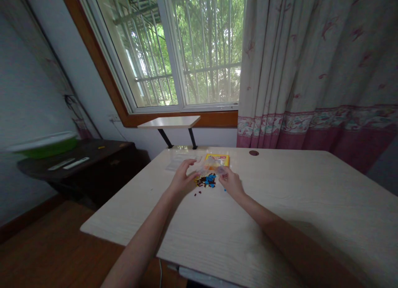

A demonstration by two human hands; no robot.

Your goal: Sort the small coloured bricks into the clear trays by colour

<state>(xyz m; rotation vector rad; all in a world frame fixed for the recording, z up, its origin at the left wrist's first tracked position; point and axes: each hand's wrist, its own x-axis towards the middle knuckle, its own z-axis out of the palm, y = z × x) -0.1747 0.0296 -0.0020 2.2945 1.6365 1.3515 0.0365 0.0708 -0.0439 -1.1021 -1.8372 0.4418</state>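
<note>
A clear plastic bag (212, 170) is stretched above a heap of small building blocks (209, 180) in blue, dark brown and some yellow. Pinched fingers of my right hand (232, 183) grip the bag's right end. My left hand (182, 179) is at the bag's left side, thumb and forefinger spread apart, the thumb tip close to the plastic; whether it touches cannot be made out. Just behind the bag lies a yellow box (223, 160) with a printed top. A few loose dark pieces (197, 193) lie in front of the heap.
Transparent flat plastic (177, 162) lies left of the box on the pale table (280, 188). A small raised shelf (169, 122) on black legs stands at the back edge. To the left, a dark cabinet (105, 155) bears a green basin (49, 147).
</note>
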